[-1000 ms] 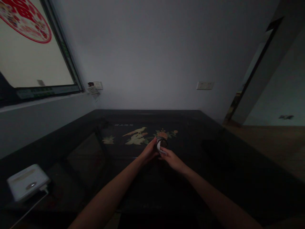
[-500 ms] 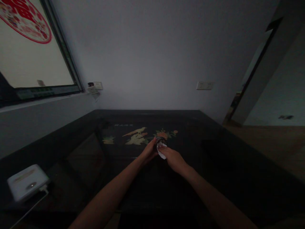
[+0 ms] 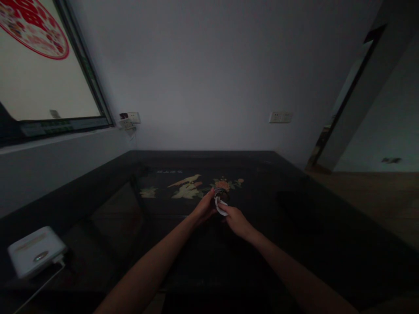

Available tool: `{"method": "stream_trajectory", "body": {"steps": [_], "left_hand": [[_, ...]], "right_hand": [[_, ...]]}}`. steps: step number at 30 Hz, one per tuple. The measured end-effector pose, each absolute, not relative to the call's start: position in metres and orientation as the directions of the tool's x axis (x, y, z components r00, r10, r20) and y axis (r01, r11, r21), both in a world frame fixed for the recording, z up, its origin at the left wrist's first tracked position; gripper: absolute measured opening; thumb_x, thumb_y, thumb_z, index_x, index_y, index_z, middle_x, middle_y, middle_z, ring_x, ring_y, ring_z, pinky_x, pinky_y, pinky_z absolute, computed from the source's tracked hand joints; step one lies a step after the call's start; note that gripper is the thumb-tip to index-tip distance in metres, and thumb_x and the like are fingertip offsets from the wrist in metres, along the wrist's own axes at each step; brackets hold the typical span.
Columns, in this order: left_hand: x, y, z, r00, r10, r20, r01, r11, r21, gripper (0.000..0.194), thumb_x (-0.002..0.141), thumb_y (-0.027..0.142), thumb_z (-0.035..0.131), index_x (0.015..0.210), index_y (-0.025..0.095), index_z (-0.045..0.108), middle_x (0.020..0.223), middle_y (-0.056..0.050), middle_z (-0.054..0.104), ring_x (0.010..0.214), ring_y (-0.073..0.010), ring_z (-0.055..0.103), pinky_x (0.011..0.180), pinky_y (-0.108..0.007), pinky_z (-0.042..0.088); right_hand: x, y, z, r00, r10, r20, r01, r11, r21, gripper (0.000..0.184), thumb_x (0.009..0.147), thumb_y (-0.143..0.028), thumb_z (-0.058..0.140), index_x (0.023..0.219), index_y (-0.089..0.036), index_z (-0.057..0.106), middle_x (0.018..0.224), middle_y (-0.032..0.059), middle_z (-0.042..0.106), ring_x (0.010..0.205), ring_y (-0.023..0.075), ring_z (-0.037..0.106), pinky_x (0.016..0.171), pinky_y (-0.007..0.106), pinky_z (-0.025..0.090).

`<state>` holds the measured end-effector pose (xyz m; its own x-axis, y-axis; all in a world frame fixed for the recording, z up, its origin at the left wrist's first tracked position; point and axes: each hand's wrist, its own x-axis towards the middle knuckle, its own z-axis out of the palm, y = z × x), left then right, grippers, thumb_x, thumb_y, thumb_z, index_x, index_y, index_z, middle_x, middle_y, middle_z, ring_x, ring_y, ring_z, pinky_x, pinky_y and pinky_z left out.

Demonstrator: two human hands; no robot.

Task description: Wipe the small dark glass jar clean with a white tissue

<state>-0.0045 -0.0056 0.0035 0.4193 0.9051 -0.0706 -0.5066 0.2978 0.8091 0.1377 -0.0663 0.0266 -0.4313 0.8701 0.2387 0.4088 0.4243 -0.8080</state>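
Observation:
Both my hands meet over the middle of a dark glossy table [image 3: 294, 218]. My left hand [image 3: 204, 207] is closed round a small dark round object [image 3: 222, 195] with a shiny rim, holding it just above the tabletop. My right hand [image 3: 236, 220] pinches a small white cloth or tissue [image 3: 218, 206] and presses it against the near side of that object. The room is dim, so what the object is stays unclear.
A painted bird-and-flower panel [image 3: 190, 186] decorates the tabletop just beyond my hands. A white box-like device [image 3: 32, 255] with a cable lies at the near left. A window [image 3: 42, 74] fills the left wall; a doorway [image 3: 347, 100] opens at right.
My right hand turned and shifted the white cloth across the object, first spreading it wider, then drawing it back to the near side. The left hand stayed in place.

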Motion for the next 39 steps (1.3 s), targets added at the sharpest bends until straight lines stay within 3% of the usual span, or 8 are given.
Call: {"method": "stream_trajectory", "body": {"steps": [6,10,15,22,28,33,36,39], "left_hand": [[-0.005,-0.006,0.005,0.404,0.911,-0.078,-0.521,0.300,0.800,0.043,0.085,0.052,0.054,0.100,0.013,0.063,0.089,-0.010,0.068,0.080,-0.0197,0.064,0.071,-0.028,0.048],[-0.005,-0.006,0.006,0.407,0.909,-0.092,-0.511,0.310,0.802,0.044,0.085,0.052,0.053,0.100,0.013,0.064,0.089,-0.010,0.068,0.081,-0.0204,0.064,0.074,-0.029,0.049],[-0.004,-0.007,0.006,0.411,0.906,-0.105,-0.501,0.321,0.804,0.040,0.088,0.049,0.051,0.099,0.013,0.064,0.093,-0.010,0.067,0.082,-0.0189,0.063,0.074,-0.028,0.048],[-0.004,-0.010,0.009,0.428,0.898,-0.100,-0.498,0.327,0.803,0.040,0.086,0.050,0.053,0.097,0.014,0.065,0.096,-0.010,0.067,0.081,-0.0169,0.062,0.072,-0.025,0.047],[-0.003,-0.007,0.006,0.404,0.911,-0.082,-0.499,0.295,0.815,0.042,0.084,0.051,0.057,0.103,0.015,0.063,0.090,-0.009,0.068,0.080,-0.0186,0.064,0.072,-0.027,0.048],[-0.005,-0.005,0.003,0.383,0.921,-0.069,-0.501,0.270,0.822,0.045,0.083,0.052,0.057,0.106,0.014,0.061,0.088,-0.009,0.067,0.077,-0.0185,0.064,0.069,-0.027,0.049],[-0.006,-0.006,0.003,0.375,0.925,-0.066,-0.502,0.262,0.824,0.044,0.083,0.052,0.057,0.105,0.014,0.061,0.088,-0.008,0.067,0.075,-0.0179,0.064,0.068,-0.026,0.049],[-0.006,-0.007,0.004,0.370,0.927,-0.066,-0.503,0.259,0.825,0.042,0.083,0.050,0.057,0.105,0.014,0.062,0.088,-0.007,0.067,0.074,-0.0171,0.063,0.067,-0.026,0.048]], "right_hand": [[0.129,-0.058,0.009,-0.368,0.921,0.131,0.011,0.145,-0.989,0.051,0.081,-0.013,0.044,0.131,-0.021,0.051,0.124,0.0051,0.062,0.107,0.0216,0.060,0.079,0.038,0.058],[0.135,-0.061,0.018,-0.418,0.891,0.178,0.268,0.308,-0.913,0.051,0.082,-0.009,0.039,0.129,-0.021,0.054,0.126,0.0068,0.061,0.106,0.0233,0.061,0.080,0.039,0.056],[0.148,-0.065,0.039,-0.497,0.816,0.296,0.611,0.571,-0.548,0.053,0.081,-0.002,0.040,0.124,-0.026,0.059,0.132,0.0036,0.058,0.125,0.0216,0.050,0.106,0.041,0.037],[0.144,-0.068,0.039,-0.479,0.832,0.278,0.782,0.549,-0.295,0.049,0.083,-0.002,0.038,0.127,-0.015,0.056,0.136,0.0137,0.052,0.132,0.0278,0.041,0.105,0.050,0.037],[0.141,-0.065,0.024,-0.453,0.827,0.332,0.596,0.558,-0.577,0.063,0.075,0.003,0.035,0.132,-0.017,0.051,0.138,0.0100,0.051,0.131,0.0211,0.042,0.112,0.044,0.031],[0.137,-0.059,0.019,-0.491,0.852,0.180,0.148,0.285,-0.947,0.055,0.080,-0.008,0.044,0.133,-0.023,0.049,0.129,0.0057,0.059,0.110,0.0220,0.060,0.092,0.044,0.051],[0.134,-0.057,0.015,-0.483,0.868,0.115,0.015,0.140,-0.990,0.057,0.079,-0.012,0.049,0.135,-0.021,0.045,0.127,0.0057,0.059,0.107,0.0206,0.061,0.090,0.042,0.052],[0.134,-0.057,0.015,-0.440,0.885,0.151,0.139,0.233,-0.962,0.054,0.079,-0.009,0.048,0.132,-0.020,0.048,0.123,0.0069,0.062,0.109,0.0213,0.060,0.094,0.042,0.048]]}}
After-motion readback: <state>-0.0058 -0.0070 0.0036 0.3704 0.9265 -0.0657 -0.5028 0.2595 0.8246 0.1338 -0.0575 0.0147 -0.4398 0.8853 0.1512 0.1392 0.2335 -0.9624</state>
